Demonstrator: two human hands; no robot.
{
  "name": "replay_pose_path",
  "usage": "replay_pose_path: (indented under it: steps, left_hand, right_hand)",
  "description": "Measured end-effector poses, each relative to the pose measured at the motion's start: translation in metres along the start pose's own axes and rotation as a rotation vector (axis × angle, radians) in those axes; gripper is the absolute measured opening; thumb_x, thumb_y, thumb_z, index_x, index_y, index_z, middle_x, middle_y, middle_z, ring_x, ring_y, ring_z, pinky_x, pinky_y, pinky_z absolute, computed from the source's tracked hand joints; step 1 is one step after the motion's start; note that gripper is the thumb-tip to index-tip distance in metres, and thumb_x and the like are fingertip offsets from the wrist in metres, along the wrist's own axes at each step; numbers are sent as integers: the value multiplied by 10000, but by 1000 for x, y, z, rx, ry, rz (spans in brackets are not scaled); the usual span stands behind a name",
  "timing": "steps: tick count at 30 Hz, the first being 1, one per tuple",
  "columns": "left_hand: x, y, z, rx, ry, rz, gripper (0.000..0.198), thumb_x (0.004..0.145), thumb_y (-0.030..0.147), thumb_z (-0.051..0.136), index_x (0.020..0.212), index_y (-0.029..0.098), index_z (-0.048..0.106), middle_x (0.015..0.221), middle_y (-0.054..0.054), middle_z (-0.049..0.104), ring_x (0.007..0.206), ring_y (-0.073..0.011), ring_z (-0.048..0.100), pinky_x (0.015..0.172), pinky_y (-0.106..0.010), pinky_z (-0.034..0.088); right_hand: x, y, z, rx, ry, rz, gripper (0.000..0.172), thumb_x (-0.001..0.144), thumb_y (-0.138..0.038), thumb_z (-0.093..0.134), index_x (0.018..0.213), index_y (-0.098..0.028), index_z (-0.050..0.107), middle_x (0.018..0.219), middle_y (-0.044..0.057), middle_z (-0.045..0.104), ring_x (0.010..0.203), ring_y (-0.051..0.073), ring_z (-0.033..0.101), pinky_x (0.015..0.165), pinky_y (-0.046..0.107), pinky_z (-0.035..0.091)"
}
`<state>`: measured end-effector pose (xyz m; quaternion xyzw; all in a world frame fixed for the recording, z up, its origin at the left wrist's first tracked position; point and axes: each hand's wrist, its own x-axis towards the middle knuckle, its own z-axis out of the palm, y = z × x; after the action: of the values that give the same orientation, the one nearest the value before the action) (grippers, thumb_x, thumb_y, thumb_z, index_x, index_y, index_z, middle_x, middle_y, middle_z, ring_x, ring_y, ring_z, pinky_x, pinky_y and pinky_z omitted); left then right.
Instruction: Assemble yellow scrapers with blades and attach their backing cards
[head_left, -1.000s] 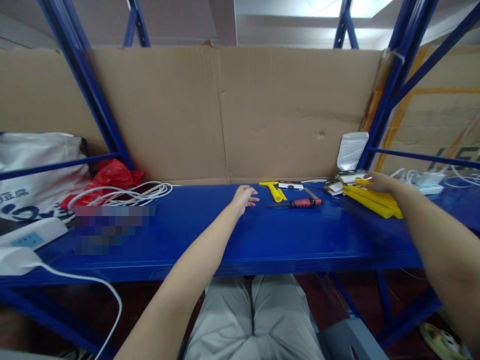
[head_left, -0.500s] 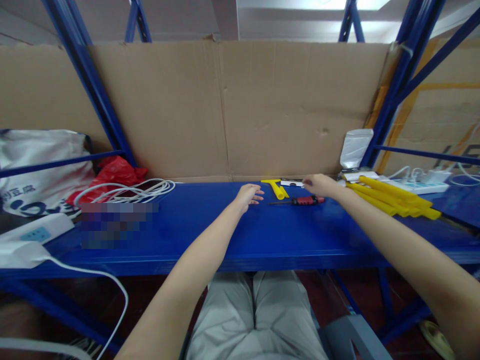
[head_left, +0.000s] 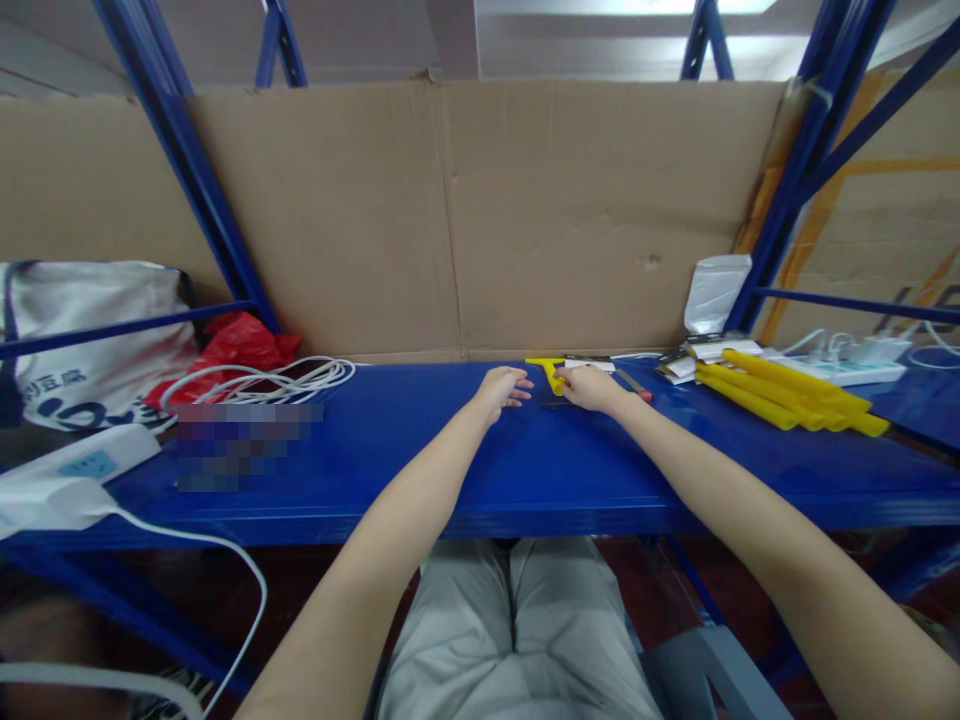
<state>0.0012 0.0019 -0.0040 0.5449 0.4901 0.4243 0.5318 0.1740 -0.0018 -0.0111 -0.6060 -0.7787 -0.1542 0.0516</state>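
Note:
My left hand (head_left: 502, 385) rests on the blue shelf (head_left: 465, 460) with its fingers loosely apart and nothing in it. My right hand (head_left: 590, 388) lies just to its right, fingers curled down over a red-handled screwdriver (head_left: 643, 396). Only the red butt and the dark shaft tip show on either side of the hand. A yellow T-shaped scraper (head_left: 545, 365) lies right behind the two hands, its handle touching or nearly touching my right thumb. A small white and black card (head_left: 589, 363) sits behind the hand.
Yellow tubes (head_left: 780, 396) and small packets (head_left: 686, 360) lie to the right, with a white pouch (head_left: 716, 292) and a power strip (head_left: 840, 371). Left are coiled white cables (head_left: 262, 381), a red bag (head_left: 240, 345), a white bag (head_left: 82, 350) and another power strip (head_left: 67, 468). Cardboard (head_left: 525, 220) backs the shelf.
My right hand has swept left from the yellow tubes, past the card, and come down on the screwdriver. My left hand has hardly moved.

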Motion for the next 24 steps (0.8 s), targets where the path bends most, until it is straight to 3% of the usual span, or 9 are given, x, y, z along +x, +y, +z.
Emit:
replay_pose_path:
  steps: [6, 10, 17, 24]
  left_hand:
    - [1, -1, -1, 6, -22, -9, 130, 847, 148, 487, 955, 135, 559, 828, -66, 693, 472, -75, 580, 458, -174, 413]
    - [2, -4, 0, 1, -62, -19, 208, 868, 156, 441, 1053, 136, 534, 838, -77, 693, 486, -105, 614, 460, -195, 451]
    - [8, -6, -1, -67, -77, -83, 258, 865, 175, 431, 1074, 121, 572, 696, -69, 656, 479, -128, 605, 536, -262, 528]
    - [10, -11, 1, -72, -61, -87, 234, 832, 108, 465, 1014, 105, 612, 565, -21, 588, 439, -96, 538, 509, -222, 500]
  right_hand:
    - [-14, -7, -7, 144, 223, 54, 349, 845, -222, 430, 1120, -176, 640, 966, 84, 710, 856, 206, 656, 725, 265, 444]
    - [-19, -15, -12, 286, 344, 2, 318, 843, -235, 446, 1070, -188, 663, 929, 68, 713, 784, 175, 650, 685, 248, 439]
    - [-23, -33, -7, 368, 349, -316, 270, 824, -204, 468, 991, -158, 675, 899, 90, 701, 791, 181, 633, 708, 275, 443]
    - [-27, -41, -3, 335, 374, -419, 292, 860, -233, 437, 1029, -147, 659, 973, 109, 689, 862, 190, 629, 751, 304, 460]
